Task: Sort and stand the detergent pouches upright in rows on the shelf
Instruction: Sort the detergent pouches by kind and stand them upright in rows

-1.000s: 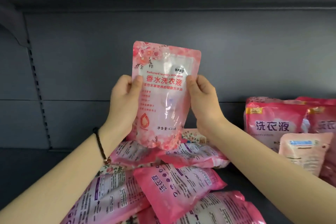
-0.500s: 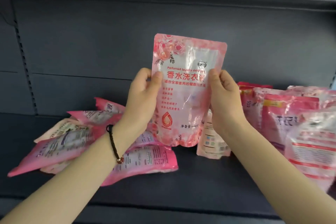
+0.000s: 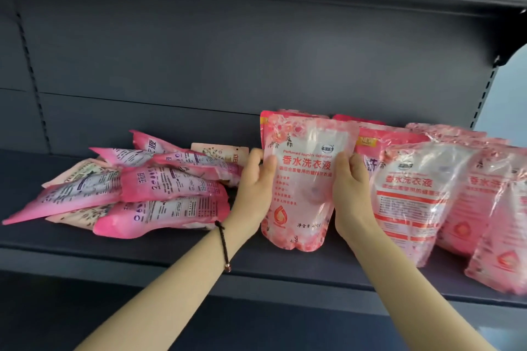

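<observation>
Head view, single frame. A pale pink, translucent plastic detergent pouch with rose print and red lettering (image 3: 305, 194) stands upright near the middle of a dark grey metal shelf board (image 3: 171, 253), printed face toward the camera. Its lower edge sits at the board; actual contact cannot be confirmed. The left hand (image 3: 255, 188) grasps the pouch's left edge, thumb on the front face, fingers wrapped behind. The right hand (image 3: 352, 194) grasps the right edge the same way, thumb in front, fingers out of sight behind. A black braided cord bracelet (image 3: 222, 239) circles the left wrist. Directly behind the held pouch, a second pouch of like print shows its top corner. Just beside it on the right, a row of matching pale pink rose-print pouches (image 3: 413, 202) stands upright, overlapping one another toward the right edge of view, with deeper pink pouches (image 3: 382, 142) standing behind them. To the left, a loose heap of bright pink pouches (image 3: 159, 188) lies flat, back labels up, stacked at mixed angles; a beige pouch (image 3: 219, 152) lies at the heap's rear. A dark grey back panel (image 3: 199, 60) closes the shelf bay.
</observation>
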A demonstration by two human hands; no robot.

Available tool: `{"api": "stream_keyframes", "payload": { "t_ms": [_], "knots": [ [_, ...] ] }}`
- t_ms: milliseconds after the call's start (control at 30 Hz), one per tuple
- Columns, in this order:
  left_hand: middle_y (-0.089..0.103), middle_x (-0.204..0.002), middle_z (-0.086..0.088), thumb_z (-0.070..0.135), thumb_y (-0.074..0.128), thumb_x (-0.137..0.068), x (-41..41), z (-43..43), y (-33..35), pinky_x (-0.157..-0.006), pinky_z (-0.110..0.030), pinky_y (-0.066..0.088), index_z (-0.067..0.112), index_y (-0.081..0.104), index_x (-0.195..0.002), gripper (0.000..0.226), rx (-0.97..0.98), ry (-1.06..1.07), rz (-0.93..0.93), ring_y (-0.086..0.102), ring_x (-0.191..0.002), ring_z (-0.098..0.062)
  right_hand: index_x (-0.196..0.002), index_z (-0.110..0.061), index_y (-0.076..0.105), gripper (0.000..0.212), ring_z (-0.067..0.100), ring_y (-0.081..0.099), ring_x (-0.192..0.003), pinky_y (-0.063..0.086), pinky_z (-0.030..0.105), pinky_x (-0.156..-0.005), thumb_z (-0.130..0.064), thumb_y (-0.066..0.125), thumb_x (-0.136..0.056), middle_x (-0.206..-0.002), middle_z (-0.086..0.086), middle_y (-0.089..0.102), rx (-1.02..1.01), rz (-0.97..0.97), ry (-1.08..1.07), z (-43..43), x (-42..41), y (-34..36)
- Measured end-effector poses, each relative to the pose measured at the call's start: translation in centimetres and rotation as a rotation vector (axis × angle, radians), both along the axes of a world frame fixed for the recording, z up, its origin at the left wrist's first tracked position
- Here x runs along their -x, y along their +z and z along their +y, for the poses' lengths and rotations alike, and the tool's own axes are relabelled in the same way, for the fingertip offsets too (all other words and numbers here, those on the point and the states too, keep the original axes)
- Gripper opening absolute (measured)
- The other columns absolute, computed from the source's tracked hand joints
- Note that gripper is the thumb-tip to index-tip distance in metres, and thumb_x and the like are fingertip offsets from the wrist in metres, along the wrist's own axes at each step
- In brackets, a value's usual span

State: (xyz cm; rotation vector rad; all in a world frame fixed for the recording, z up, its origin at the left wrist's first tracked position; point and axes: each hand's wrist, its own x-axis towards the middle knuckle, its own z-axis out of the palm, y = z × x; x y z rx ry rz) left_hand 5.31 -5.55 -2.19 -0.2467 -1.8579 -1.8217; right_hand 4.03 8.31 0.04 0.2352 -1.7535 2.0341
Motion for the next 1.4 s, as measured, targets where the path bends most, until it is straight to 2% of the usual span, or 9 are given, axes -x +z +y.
{"api": "stream_keyframes", "payload": {
  "t_ms": [100,200,333,433,600,733,1000,1233,1400],
  "knots": [
    [0.058,-0.098,-0.016,0.031,0.040,-0.102,0.4,0.7,-1.0,-0.076,-0.026,0.051,0.004,0.046,-0.105,0.029,0.040,-0.018,-0.015,0.054,-0.084,-0.012,-0.115,-0.023,0.042,0.017,0.001,0.051,-0.077,0.047,0.016,-0.066,-0.028,0.039,-0.100,-0.088,-0.010,0.048,-0.190,0.078,-0.076,0.8,0.2,-0.4],
    [0.062,-0.106,-0.015,0.032,0.040,-0.102,0.5,0.5,-1.4,-0.082,-0.030,0.053,0.007,0.047,-0.108,0.027,0.067,-0.042,-0.039,0.059,-0.089,-0.007,-0.133,-0.023,0.027,0.047,-0.021,0.040,-0.097,0.030,-0.006,-0.081,-0.012,0.049,-0.093,-0.113,-0.015,0.039,-0.375,0.301,-0.147,1.0,-0.2,0.7],
    [0.062,-0.114,0.012,0.034,0.046,-0.099,-0.3,-1.5,-0.2,-0.081,-0.015,0.049,0.021,0.049,-0.117,0.022,0.265,-0.073,-0.044,0.059,-0.101,0.008,-0.135,-0.002,0.036,0.057,0.023,0.031,-0.130,0.024,0.019,-0.109,-0.002,0.059,-0.083,-0.138,0.013,0.032,-0.711,0.614,-0.332,0.7,-0.9,2.4],
    [0.060,-0.112,0.015,0.036,0.047,-0.097,-1.9,-4.5,1.5,-0.087,-0.018,0.049,0.027,0.052,-0.113,0.019,0.462,0.021,-0.007,0.058,-0.103,0.004,-0.122,-0.002,0.054,0.039,0.034,0.041,-0.126,0.035,0.042,-0.105,-0.007,0.059,-0.084,-0.129,0.017,0.048,-0.981,0.832,-0.433,0.5,-1.7,4.0],
    [0.060,-0.083,0.010,0.051,0.027,-0.094,-5.4,-10.6,3.7,-0.069,-0.035,0.049,0.024,0.056,-0.085,0.041,1.250,0.406,0.158,0.057,-0.077,-0.010,-0.082,-0.006,0.065,0.015,0.034,0.059,-0.081,0.047,0.043,-0.074,-0.015,0.055,-0.086,-0.081,0.009,0.063,-1.354,1.037,-0.412,-0.5,-2.7,5.5],
    [0.058,-0.074,0.008,0.053,0.023,-0.091,-6.4,-14.5,3.9,-0.070,-0.032,0.046,0.023,0.060,-0.081,0.048,1.651,0.510,0.202,0.056,-0.075,-0.016,-0.073,-0.008,0.064,0.017,0.031,0.058,-0.076,0.047,0.044,-0.080,-0.015,0.055,-0.086,-0.075,0.007,0.061,-1.490,1.214,-0.352,-2.9,-3.1,5.5],
    [0.061,-0.070,0.005,0.047,0.042,-0.089,-4.7,-22.7,4.1,-0.061,-0.030,0.040,0.020,0.066,-0.089,0.037,1.775,0.589,0.362,0.057,-0.068,-0.019,-0.086,-0.019,0.065,0.012,0.020,0.058,-0.070,0.043,0.027,-0.055,-0.028,0.056,-0.085,-0.079,-0.002,0.062,-1.755,0.985,-0.079,-11.0,-1.0,4.4],
    [0.062,-0.079,0.010,0.055,0.032,-0.088,-0.2,-30.1,4.7,-0.065,-0.028,0.036,0.026,0.065,-0.095,0.045,1.774,0.483,0.357,0.057,-0.076,-0.015,-0.113,-0.028,0.055,0.030,0.018,0.060,-0.093,0.032,0.025,-0.061,-0.048,0.043,-0.094,-0.103,-0.006,0.060,-1.852,0.778,-0.076,-17.3,3.3,4.1],
    [0.059,-0.080,0.007,0.056,0.032,-0.091,5.7,-33.2,5.9,-0.072,-0.031,0.040,0.027,0.060,-0.099,0.041,1.836,0.387,0.361,0.055,-0.083,-0.016,-0.119,-0.024,0.053,0.030,0.024,0.061,-0.100,0.047,0.033,-0.070,-0.038,0.045,-0.094,-0.108,-0.001,0.059,-2.013,0.541,-0.136,-20.9,7.7,5.6]
  ]
}}
